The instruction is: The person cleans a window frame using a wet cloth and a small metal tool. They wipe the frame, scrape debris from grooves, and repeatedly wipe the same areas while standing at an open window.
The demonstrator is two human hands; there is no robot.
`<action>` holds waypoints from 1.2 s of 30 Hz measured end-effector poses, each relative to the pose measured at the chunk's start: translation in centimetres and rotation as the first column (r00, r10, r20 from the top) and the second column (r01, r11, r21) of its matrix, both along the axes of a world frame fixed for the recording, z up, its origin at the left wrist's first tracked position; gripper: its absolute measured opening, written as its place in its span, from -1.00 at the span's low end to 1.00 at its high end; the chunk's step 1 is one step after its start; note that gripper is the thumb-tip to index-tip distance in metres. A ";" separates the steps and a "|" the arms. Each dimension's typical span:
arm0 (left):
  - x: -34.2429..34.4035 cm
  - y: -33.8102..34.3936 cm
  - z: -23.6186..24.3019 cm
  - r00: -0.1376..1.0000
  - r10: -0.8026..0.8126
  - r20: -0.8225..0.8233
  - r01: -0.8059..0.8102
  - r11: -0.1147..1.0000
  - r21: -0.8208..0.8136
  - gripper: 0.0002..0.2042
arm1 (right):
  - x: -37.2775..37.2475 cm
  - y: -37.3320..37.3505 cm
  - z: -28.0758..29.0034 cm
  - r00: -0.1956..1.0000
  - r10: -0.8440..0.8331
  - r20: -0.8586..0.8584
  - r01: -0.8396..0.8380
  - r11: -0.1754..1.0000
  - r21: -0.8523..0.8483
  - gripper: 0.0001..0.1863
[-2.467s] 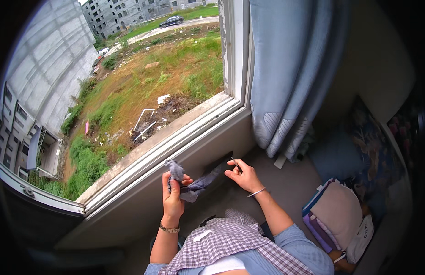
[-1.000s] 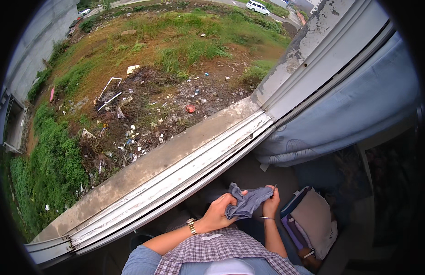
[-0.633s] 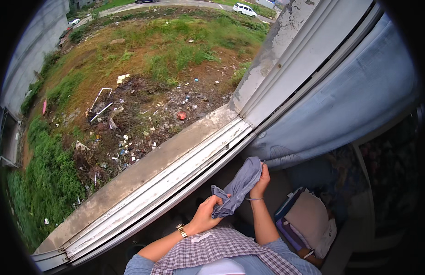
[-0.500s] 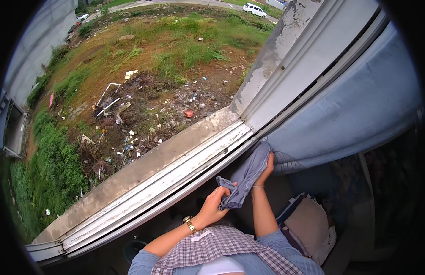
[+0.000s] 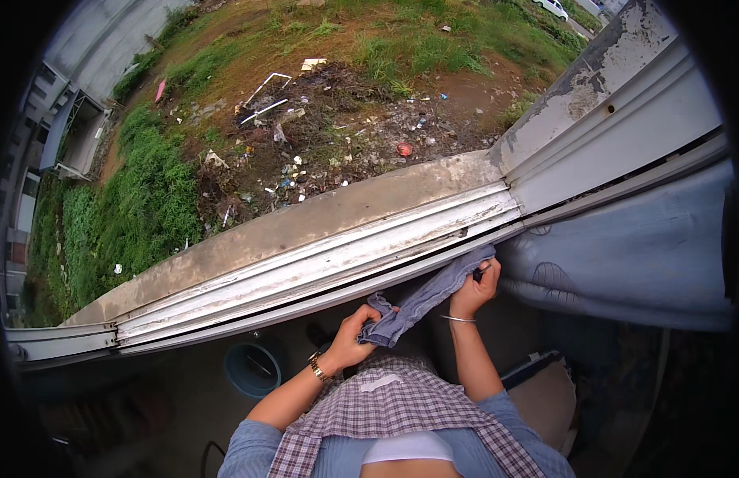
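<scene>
A grey-purple cloth (image 5: 433,291) is stretched between my hands, just inside the white sliding-window track (image 5: 313,263). My left hand (image 5: 357,334), with a metal watch on the wrist, grips the cloth's lower left end. My right hand (image 5: 477,287), wearing a thin bracelet, is closed around the upper right end near the corner of the frame; a small dark object shows in its fingers, too small to name.
A concrete sill (image 5: 305,217) runs outside the track, above littered, grassy ground (image 5: 369,95). A blue curtain (image 5: 616,255) hangs at right. Below are a blue bucket (image 5: 252,390) at left and folded bags or cushions (image 5: 544,398) at lower right.
The cloth, first bunched in my left hand, is now stretched between both hands and higher, toward the window corner. My view has turned, bringing the blue bucket into sight.
</scene>
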State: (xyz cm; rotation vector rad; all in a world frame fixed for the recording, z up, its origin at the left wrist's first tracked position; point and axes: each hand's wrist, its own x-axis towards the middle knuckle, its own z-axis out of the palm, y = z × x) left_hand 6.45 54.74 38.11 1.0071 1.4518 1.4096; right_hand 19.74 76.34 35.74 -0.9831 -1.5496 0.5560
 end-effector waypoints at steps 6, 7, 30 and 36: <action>-2.9 -10.1 -1.5 0.984 0.168 0.058 -0.169 0.986 0.004 -0.67 | -4.6 -8.3 1.5 0.967 0.227 0.115 -0.245 0.954 0.174 -0.76; -3.5 -12.0 -1.7 0.974 0.220 0.052 -0.221 0.975 0.021 -0.67 | -5.7 -9.9 1.6 0.959 0.248 0.138 -0.274 0.935 0.224 -0.76; -13.7 -43.5 -4.6 0.067 0.934 0.350 -0.995 0.037 0.090 -0.45 | -26.8 -40.5 6.2 0.379 0.824 0.420 -0.915 0.265 0.304 -0.76; -14.3 -42.2 1.6 -0.082 0.716 -0.693 -0.946 0.163 0.280 -0.17 | -25.1 -41.7 6.6 0.352 0.936 -0.024 -0.935 0.352 0.031 -0.73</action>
